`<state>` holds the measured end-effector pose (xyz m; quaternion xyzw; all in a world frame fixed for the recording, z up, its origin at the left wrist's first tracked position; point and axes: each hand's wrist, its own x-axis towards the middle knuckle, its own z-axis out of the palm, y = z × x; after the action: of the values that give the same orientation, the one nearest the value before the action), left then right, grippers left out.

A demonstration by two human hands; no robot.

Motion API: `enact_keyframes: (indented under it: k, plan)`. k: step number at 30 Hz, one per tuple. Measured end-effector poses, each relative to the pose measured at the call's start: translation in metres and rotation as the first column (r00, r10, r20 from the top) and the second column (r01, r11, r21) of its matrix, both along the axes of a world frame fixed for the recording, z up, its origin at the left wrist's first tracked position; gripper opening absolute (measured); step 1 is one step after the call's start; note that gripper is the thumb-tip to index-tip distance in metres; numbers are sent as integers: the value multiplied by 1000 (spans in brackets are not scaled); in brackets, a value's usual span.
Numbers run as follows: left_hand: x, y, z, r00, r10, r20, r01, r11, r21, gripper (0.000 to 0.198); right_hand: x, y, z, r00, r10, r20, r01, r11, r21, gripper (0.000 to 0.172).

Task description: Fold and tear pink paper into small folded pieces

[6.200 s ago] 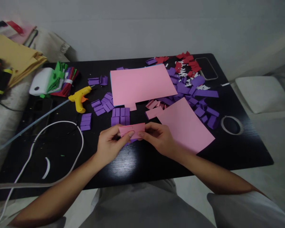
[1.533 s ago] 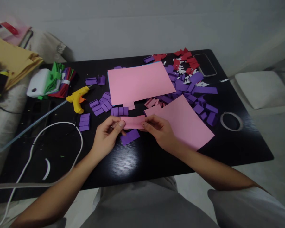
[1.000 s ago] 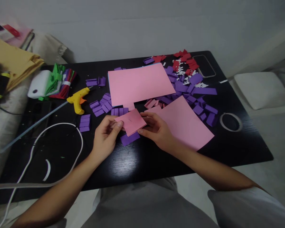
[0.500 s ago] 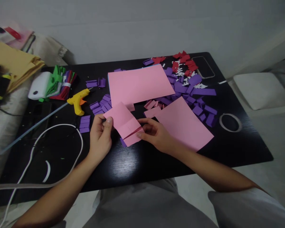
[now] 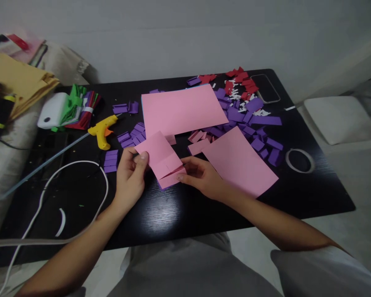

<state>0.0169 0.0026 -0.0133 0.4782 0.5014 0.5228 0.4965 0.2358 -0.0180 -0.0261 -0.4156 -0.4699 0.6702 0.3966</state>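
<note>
Between my hands is a piece of pink paper (image 5: 161, 153), tilted, with a narrow flap opening at its lower right end. My left hand (image 5: 130, 175) pinches its left corner, thumb on top. At the flap end, my right hand (image 5: 200, 176) grips the edge between thumb and fingers. A bit of purple shows under the paper's lower edge. Behind it lies a large pink sheet (image 5: 185, 108) with a blue edge showing beneath. Another pink sheet (image 5: 241, 163) lies right of my right hand, beside small folded pink pieces (image 5: 199, 136).
On the black table (image 5: 160, 218) are many folded purple pieces (image 5: 235, 114), red scraps (image 5: 249, 84) and white bits. A yellow glue gun (image 5: 102, 131) with a long glue stick and a white cable (image 5: 77, 163) lie left. A tape roll (image 5: 299, 161) sits at right.
The flap end of the pink paper has shifted slightly, and its gap looks narrower. My right hand moved a little with it. My left hand keeps its hold.
</note>
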Motion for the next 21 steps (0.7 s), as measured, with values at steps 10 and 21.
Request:
enact_keyframes:
  k: [10, 21]
  plan:
    - [3, -2, 2, 996, -83, -18, 83, 997, -7, 37, -1, 2, -3, 994, -85, -72, 87, 996, 30, 43]
    - [3, -3, 2, 1000, -17, 18, 16, 999, 42, 50, -4, 4, -7, 978, -173, -120, 170, 985, -29, 54]
